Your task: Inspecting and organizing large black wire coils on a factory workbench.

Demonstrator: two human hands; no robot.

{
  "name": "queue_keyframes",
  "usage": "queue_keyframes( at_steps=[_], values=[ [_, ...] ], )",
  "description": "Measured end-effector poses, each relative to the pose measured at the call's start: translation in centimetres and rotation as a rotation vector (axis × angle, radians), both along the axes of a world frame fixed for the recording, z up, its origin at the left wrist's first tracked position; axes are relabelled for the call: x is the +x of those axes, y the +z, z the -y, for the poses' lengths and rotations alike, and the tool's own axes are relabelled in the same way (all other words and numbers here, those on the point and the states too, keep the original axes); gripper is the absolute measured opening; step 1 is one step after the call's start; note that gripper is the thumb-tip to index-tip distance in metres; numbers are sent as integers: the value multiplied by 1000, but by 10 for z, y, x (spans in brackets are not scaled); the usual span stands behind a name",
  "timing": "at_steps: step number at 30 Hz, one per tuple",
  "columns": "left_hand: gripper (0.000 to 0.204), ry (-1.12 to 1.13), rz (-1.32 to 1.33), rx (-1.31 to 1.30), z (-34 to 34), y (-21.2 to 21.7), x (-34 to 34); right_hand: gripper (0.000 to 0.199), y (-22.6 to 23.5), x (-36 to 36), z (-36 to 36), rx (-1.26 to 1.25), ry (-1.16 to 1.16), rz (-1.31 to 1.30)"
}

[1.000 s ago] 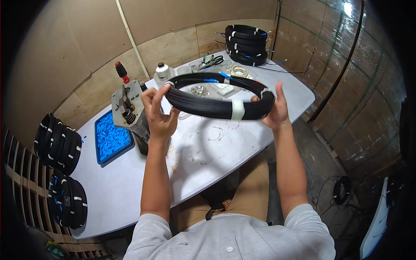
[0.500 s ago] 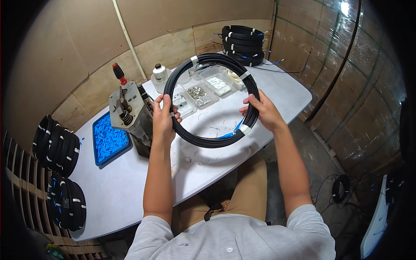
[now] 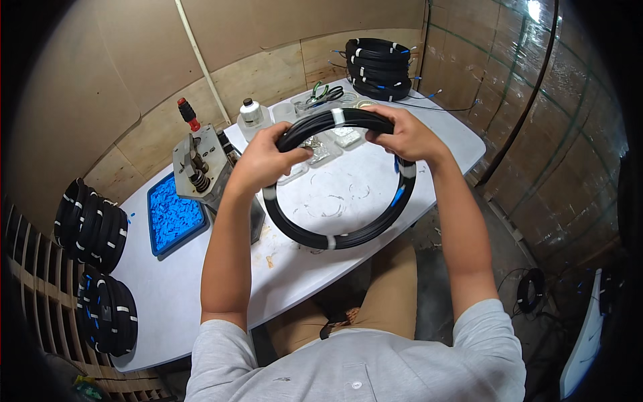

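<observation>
A coil of black cable [image 3: 303,237], bound with white tape bands, is held up over the table. My left hand [image 3: 271,157] is closed round its upper left part, thumb on the near side. My right hand [image 3: 405,137] grips the upper right part. The coil's lower part hangs toward me, above the table's front area. Blue connector pieces [image 3: 398,195] show along its right side. Through and behind the ring lie a clear tray of small metal parts [image 3: 320,151] and a tray of white pieces [image 3: 347,137], both partly covered by the coil.
A hand press [image 3: 198,164] with a red-and-black handle stands on the white table [image 3: 161,301], beside a blue tray of blue pieces [image 3: 175,246]. Coils are stacked at the back right [image 3: 378,70] and far left [image 3: 90,224]. A white bottle [image 3: 251,112] and scissors [image 3: 326,96] are at the back.
Both hands have shifted from the coil's sides to its upper part. The coil has turned and its lower edge has come nearer to me, uncovering the scissors behind.
</observation>
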State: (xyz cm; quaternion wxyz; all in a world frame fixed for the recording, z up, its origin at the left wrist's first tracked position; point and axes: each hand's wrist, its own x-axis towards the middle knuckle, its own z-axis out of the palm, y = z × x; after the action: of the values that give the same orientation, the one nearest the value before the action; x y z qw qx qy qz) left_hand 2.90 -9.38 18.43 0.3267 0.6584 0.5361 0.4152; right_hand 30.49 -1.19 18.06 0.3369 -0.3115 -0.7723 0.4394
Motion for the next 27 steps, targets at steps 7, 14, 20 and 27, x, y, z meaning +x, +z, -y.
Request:
queue_keyframes(
  at_steps=[7, 14, 20, 27],
  values=[
    [10, 91, 280, 113, -6, -39, -9, 43, 28, -18, -4, 466, -74, 161],
    [12, 101, 906, 158, -7, -68, -19, 37, -61, -19, -15, 98, -374, -537],
    [13, 203, 1250, 230, -11, -94, -3, 27, -100, -66, 11, -251, -544, -908],
    [9, 144, 1490, 234, -20, -120, 14, 27, -97, -80, 40, -276, -548, -1107]
  ],
)
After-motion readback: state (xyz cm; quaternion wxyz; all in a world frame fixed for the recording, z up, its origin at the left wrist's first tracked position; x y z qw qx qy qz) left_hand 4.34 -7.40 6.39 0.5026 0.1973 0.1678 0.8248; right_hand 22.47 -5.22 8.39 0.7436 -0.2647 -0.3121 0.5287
